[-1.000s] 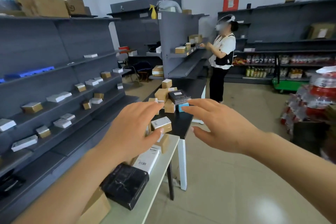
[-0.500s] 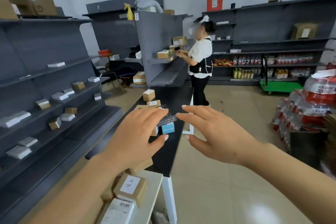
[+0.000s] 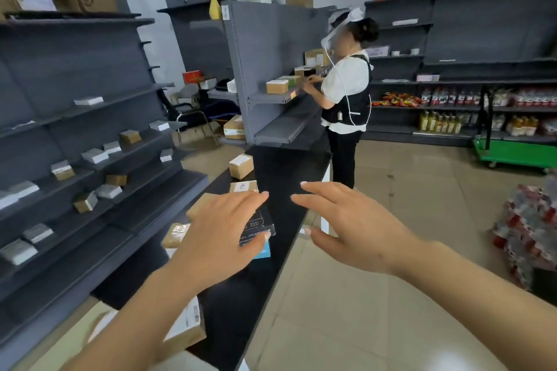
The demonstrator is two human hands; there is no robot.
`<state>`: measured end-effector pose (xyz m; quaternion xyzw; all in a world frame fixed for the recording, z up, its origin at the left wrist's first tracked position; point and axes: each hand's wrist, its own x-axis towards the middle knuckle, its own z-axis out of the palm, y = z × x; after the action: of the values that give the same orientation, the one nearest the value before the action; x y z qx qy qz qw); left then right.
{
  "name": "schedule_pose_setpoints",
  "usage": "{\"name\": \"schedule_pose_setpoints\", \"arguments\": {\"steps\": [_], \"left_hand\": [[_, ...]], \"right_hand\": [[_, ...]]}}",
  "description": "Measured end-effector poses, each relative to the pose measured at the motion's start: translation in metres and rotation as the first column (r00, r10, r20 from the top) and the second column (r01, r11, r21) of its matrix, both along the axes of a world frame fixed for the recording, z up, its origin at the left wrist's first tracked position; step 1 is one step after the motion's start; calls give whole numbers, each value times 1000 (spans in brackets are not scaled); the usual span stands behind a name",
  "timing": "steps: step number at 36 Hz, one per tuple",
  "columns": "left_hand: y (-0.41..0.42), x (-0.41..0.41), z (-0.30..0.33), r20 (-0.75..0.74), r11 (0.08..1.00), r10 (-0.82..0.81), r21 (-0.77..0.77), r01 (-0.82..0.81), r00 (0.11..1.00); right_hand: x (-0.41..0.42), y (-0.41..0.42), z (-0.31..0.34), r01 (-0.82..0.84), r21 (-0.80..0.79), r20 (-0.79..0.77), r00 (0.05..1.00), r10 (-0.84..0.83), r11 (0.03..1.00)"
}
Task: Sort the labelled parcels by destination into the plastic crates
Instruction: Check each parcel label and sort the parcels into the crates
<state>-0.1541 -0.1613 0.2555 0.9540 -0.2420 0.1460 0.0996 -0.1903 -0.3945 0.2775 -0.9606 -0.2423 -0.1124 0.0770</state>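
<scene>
Left hand: your left hand (image 3: 223, 238) reaches out over the black counter (image 3: 241, 304), fingers straight and spread, grip wide and holding nothing.
Right hand: your right hand (image 3: 355, 229) is out beside it, over the counter's right edge and the floor, fingers straight and apart, thumb down, grip wide and holding nothing.
Under your left hand: a dark flat parcel (image 3: 260, 226) lies on a blue box (image 3: 262, 251); your thumb tip is at its near edge, but you cannot tell whether it touches.
Parcels on the counter: a brown labelled box (image 3: 241, 166) sits farthest away, a second labelled box (image 3: 244, 187) just nearer, and a tan parcel (image 3: 175, 234) to the left of your wrist.
Nearest parcel: a large labelled carton (image 3: 188, 328) is partly hidden by your left forearm.
Left shelves: small brown and white boxes stand well apart on the grey shelves (image 3: 90, 159).
Other person: someone in a white top and dark vest (image 3: 346, 93) stands at the centre shelving.
</scene>
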Motion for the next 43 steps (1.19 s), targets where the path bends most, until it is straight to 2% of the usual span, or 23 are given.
{"name": "schedule_pose_setpoints", "arguments": {"steps": [4,9,25,33,43], "left_hand": [[-16,48,-12,-22,999,32,-9,-33,999],[-27,114,-27,-75,997,73,8,-73,994],[-89,339,-44,-78,995,99,6,-98,992],[-135,429,-64,-95,965,255,-34,-259,962],[-171,523,-73,-160,903,424,-9,-430,892]], "right_hand": [[52,-11,-15,-36,33,-78,996,38,999],[130,-19,-33,-87,38,-102,991,91,995],[377,-79,-51,-159,32,-144,976,162,987],[497,-126,-65,-257,-6,-161,954,253,966],[636,-157,-72,-400,-43,-226,897,381,915]]}}
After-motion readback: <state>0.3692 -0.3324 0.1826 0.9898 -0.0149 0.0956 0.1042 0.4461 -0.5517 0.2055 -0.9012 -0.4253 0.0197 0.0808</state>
